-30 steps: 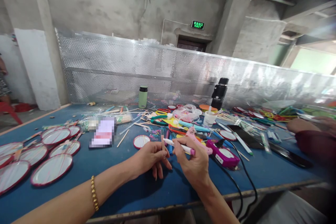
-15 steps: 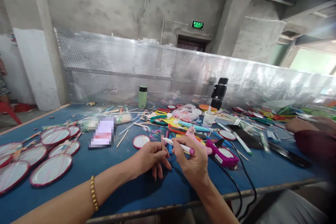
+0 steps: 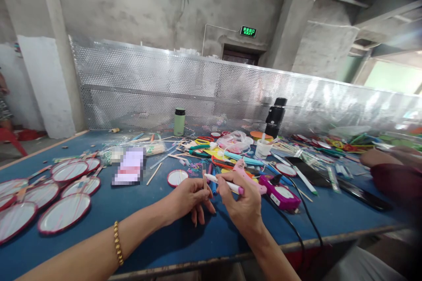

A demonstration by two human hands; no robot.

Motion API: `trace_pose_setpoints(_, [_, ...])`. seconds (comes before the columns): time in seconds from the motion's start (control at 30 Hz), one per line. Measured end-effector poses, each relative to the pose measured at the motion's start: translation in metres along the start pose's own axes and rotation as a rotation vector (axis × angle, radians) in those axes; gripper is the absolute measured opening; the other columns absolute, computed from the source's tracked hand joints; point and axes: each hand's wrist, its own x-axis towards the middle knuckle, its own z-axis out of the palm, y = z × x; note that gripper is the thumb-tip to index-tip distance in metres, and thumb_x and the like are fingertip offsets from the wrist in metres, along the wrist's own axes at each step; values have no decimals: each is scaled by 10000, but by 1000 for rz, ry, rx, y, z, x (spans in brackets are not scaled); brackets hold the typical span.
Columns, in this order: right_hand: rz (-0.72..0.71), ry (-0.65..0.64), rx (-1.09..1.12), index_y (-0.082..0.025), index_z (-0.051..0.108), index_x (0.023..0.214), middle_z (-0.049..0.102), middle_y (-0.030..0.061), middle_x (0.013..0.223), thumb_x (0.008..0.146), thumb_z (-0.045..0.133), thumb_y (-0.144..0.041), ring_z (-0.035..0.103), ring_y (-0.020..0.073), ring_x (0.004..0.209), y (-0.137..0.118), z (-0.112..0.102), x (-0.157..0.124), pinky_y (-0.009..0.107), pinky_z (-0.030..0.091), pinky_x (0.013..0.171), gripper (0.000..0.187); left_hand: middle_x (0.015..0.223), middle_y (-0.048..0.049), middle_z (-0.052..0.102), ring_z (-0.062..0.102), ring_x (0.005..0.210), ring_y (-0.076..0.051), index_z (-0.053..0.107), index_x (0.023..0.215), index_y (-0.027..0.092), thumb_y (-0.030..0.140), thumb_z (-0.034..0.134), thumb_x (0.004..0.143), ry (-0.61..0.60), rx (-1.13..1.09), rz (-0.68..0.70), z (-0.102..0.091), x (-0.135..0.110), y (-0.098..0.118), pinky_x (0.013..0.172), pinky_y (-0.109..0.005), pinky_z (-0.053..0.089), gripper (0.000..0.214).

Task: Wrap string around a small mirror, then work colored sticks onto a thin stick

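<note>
Between thumb and fingers, my left hand pinches a thin wooden stick held upright over the table. My right hand grips a white and pink marker pen, its tip touching or very close to the stick. Just beyond my left hand lies a small round white disc with a red rim. Pink and purple paper clips are scattered behind the hands. A pink glue gun rests partly hidden behind my right hand, beside a purple box.
Larger red-rimmed discs overlap at the left, near a phone with a blurred screen. A green bottle, a white cup and a black flask stand farther back. Black cables hang over the edge. A co-worker's sleeve is at right.
My hands, the stick and the marker stay almost in the same place. At the right, the co-worker's arm and leg have shifted slightly.
</note>
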Motion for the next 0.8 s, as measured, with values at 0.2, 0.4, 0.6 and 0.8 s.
trace_pose_setpoints(0.2, [43, 37, 7, -187, 632, 758, 613, -16, 609, 855, 561, -204, 558, 110, 505, 2, 0, -1, 229, 453, 522, 122, 753, -78, 699, 574, 386, -100, 464, 853, 158, 441, 544, 785, 11, 2, -18, 1, -2, 3, 333, -169, 397, 302])
trace_pose_setpoints(0.4, [18, 34, 9, -183, 633, 760, 603, -25, 597, 851, 560, -181, 547, 100, 492, 0, 0, 1, 218, 440, 503, 118, 754, -74, 696, 574, 393, -99, 461, 872, 159, 428, 527, 801, 6, 1, -10, 1, -2, 3, 331, -168, 398, 286])
trace_pose_setpoints(0.6, [36, 40, 1, -184, 637, 752, 610, -18, 599, 851, 566, -201, 549, 103, 487, 1, 0, 0, 220, 448, 494, 122, 745, -75, 696, 577, 392, -104, 466, 865, 156, 447, 543, 789, 5, -6, -9, 0, 0, 0, 333, -173, 399, 310])
trace_pose_setpoints(0.8, [56, 47, 15, -190, 642, 769, 627, -9, 617, 853, 562, -212, 582, 113, 505, 2, 0, -1, 212, 462, 474, 118, 739, -72, 698, 575, 387, -106, 466, 855, 159, 450, 553, 778, 8, -8, -14, 0, 0, 0, 335, -179, 401, 314])
